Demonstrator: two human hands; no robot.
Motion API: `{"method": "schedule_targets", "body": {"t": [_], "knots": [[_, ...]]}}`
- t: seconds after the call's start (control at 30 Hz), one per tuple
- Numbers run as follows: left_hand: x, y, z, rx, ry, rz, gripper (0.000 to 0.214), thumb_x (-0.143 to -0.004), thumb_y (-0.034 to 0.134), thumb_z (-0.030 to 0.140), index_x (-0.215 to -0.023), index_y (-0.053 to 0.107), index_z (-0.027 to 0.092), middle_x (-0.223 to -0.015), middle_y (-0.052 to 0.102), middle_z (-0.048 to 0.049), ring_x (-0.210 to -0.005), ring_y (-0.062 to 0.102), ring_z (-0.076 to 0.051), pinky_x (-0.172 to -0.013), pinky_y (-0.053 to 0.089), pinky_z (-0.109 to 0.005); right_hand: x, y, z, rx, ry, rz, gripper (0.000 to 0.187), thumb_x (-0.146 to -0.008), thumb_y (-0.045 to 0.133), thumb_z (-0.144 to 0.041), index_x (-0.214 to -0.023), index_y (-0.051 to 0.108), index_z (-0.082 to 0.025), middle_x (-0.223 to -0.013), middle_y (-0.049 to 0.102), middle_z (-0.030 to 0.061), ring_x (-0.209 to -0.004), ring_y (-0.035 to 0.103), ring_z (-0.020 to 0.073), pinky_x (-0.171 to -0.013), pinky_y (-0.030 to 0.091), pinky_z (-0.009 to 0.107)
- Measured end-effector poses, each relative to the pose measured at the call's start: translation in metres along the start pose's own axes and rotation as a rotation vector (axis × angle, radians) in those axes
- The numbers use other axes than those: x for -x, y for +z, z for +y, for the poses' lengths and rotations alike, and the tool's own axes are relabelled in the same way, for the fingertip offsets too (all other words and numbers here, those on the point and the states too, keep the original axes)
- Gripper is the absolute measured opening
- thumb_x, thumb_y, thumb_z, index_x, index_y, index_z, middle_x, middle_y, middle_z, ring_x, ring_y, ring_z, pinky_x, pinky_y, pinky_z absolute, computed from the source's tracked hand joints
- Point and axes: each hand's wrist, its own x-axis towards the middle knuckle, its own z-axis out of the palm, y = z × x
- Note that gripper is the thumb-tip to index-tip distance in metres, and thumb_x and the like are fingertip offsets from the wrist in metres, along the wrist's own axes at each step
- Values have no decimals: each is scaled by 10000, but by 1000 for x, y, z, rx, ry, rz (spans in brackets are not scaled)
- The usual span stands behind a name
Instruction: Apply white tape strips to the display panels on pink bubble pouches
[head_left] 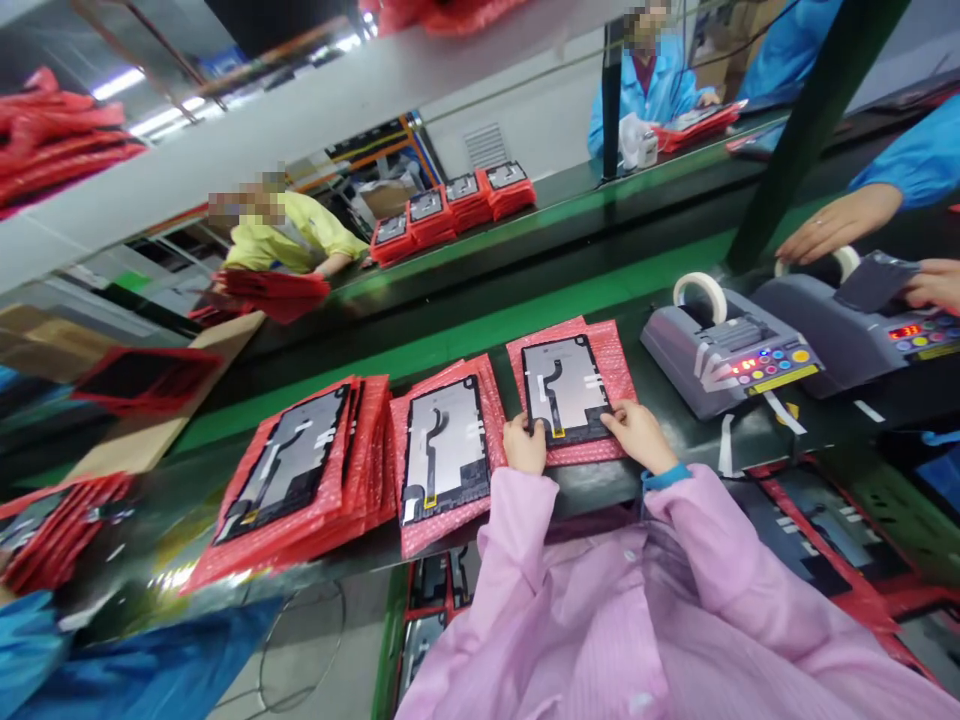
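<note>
A tablet screen assembly [576, 375], dark-framed with a silver back and a black flex cable, lies over red bubble-wrap bags [616, 360]. My left hand [526, 446] grips its near left corner between thumb and fingers. At the near right corner, my right hand [636, 432] pinches the edge in the same way. Left of my hands, a second screen assembly [459, 435] rests on its own red bubble wrap [420, 540]. Farther left stands a thicker stack of red bags [367, 470], topped by another screen assembly [289, 460].
Two grey tape dispensers [731, 345] [832, 318] stand at my right; a co-worker's hands [840, 225] are at the farther one. Tape strips hang at the bench edge. A green post [814, 130] rises behind. Stacks of red-wrapped panels [454, 205] line the far bench.
</note>
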Motion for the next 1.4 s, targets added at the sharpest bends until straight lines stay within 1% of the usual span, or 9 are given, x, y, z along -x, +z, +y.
{"method": "schedule_targets", "body": {"t": [0.2, 0.37, 0.57, 0.7, 0.87, 1.03, 1.13, 1.23, 1.4], "knots": [[-8, 4, 4, 148, -40, -108, 248, -887, 526, 253, -1110, 563, 151, -889, 655, -36, -809, 665, -143, -803, 531, -290, 3, 2, 11, -222, 37, 3, 164, -835, 627, -305, -937, 610, -176, -891, 722, 72, -818, 683, 193, -776, 518, 301], [-6, -2, 21, 24, 40, -141, 229, -898, 549, 266, -1092, 604, 155, -1052, 656, -94, -1047, 643, -196, -955, 493, -340, 12, 2, 12, -330, 66, 101, 166, -794, 663, -316, -881, 617, -182, -832, 696, 55, -792, 652, 205, -819, 512, 349], [8, 1, 39, -201, 108, -169, 270, -855, 543, 126, -1082, 683, 87, -1167, 633, -201, -1240, 571, -291, -1114, 376, -418, 22, 5, 15, -329, 142, 352, 163, -666, 721, -260, -770, 628, -175, -1203, 593, 190, -1232, 483, 374, -1065, 344, 531], [9, 4, 47, -243, 42, -190, 365, -858, 552, 96, -1209, 636, 41, -1247, 588, -250, -1300, 530, -315, -1126, 356, -409, 11, 7, 17, -513, 194, 351, 300, -605, 743, -267, -874, 644, -176, -1048, 653, 121, -1111, 589, 314, -1055, 391, 483], [-4, 4, 56, -15, -94, -336, 146, -861, 643, 139, -1003, 666, 112, -1030, 684, -94, -1040, 652, -220, -982, 488, -415, -11, 4, 24, -560, 248, 288, 668, -550, 790, -365, -1149, 592, -145, -969, 700, 103, -917, 674, 270, -923, 510, 464], [-5, -2, 69, 416, -188, -360, 113, -799, 630, 80, -905, 623, 118, -786, 657, -14, -749, 636, -131, -779, 525, -284, -8, -5, 22, -639, 183, 144, 686, -571, 775, -449, -1160, 598, -144, -1062, 719, 131, -946, 700, 249, -923, 550, 434], [0, -27, 74, 621, -170, -290, 250, -769, 623, 71, -1003, 587, 150, -864, 668, -4, -804, 641, -113, -802, 504, -236, 10, -16, -2, -831, 92, 123, 720, -536, 845, -465, -1154, 628, -167, -1161, 706, 117, -1045, 683, 254, -1042, 493, 462], [5, -80, 60, 771, -101, -237, 420, -738, 705, 149, -1125, 547, 182, -983, 676, -17, -867, 649, -124, -836, 507, -248, 27, -13, -49, -891, -61, 103, 741, -596, 869, -421, -1239, 597, -175, -1265, 661, 122, -1138, 645, 254, -1096, 447, 474], [0, -174, -3, 786, 8, -92, 708, -646, 805, 277, -1282, 505, 194, -1285, 629, -96, -1109, 634, -229, -976, 504, -372, 31, 56, -122, -673, -341, 2, 714, -760, 753, -341, -1389, 471, -155, -1353, 542, 166, -1226, 566, 277, -1085, 450, 475]]}}
